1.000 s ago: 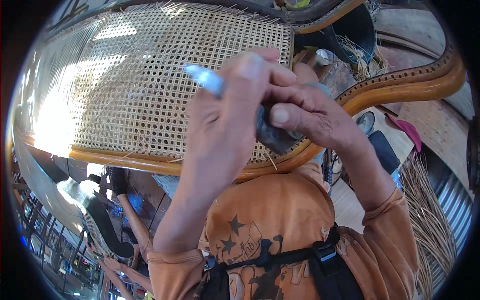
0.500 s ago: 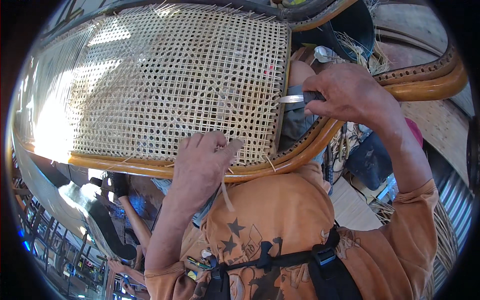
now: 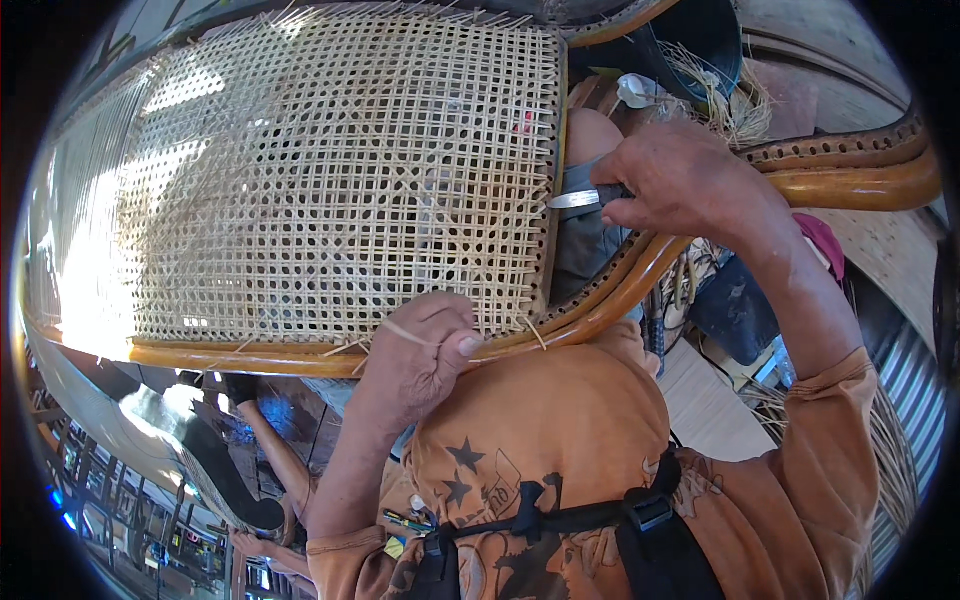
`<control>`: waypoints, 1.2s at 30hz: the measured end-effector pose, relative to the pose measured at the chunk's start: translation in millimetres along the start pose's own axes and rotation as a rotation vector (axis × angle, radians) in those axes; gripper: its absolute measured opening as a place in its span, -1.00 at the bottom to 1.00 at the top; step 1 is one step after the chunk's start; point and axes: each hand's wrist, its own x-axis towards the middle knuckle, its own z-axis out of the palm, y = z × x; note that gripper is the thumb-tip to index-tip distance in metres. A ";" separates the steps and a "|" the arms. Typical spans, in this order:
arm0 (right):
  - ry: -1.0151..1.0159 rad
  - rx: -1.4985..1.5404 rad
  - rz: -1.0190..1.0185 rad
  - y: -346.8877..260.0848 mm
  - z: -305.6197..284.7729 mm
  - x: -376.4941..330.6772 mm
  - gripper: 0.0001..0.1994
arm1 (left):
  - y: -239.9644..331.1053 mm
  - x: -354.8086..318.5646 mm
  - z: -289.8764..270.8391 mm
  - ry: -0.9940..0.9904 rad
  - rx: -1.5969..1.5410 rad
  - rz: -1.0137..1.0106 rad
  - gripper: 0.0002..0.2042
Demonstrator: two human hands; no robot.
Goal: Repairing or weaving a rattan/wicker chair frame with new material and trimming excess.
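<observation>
A woven cane panel (image 3: 330, 190) fills a curved, varnished wooden frame (image 3: 250, 357). My left hand (image 3: 420, 350) is closed at the panel's near edge, fingers curled in, with a pale cane strand (image 3: 408, 333) pinched by the thumb and crossing over the hand. In my right hand (image 3: 690, 180) is a small knife (image 3: 577, 200), gripped by its dark handle. Its bright blade points left, and the tip meets the panel's right edge, where short cane ends stick out. The fingertips of my left hand are partly hidden.
The frame's curved arm (image 3: 850, 185), lined with drilled holes, runs off to the right. Behind it stands a dark bucket (image 3: 700, 60) with cane scraps. A dark blue container (image 3: 735, 310) is below my right forearm. Another person's arm (image 3: 270, 445) shows at lower left.
My left hand has drawn down toward the near rail and turned, its fingers curling in, with the strand now across it. The knife keeps near the right edge; the view has shifted slightly.
</observation>
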 end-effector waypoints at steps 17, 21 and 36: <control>0.249 -0.166 -0.182 -8.8 1.4 -26.6 -0.77 | 26.7 -12.6 2.9 0.267 0.066 -0.161 -0.76; 0.548 0.033 -0.142 -4.1 -6.4 -69.8 -0.71 | 81.2 -39.2 1.7 0.519 -0.200 -0.218 -0.64; 0.683 0.991 0.350 54.2 204.6 -103.0 -0.85 | 77.7 22.2 62.9 0.557 -1.072 -0.411 -0.61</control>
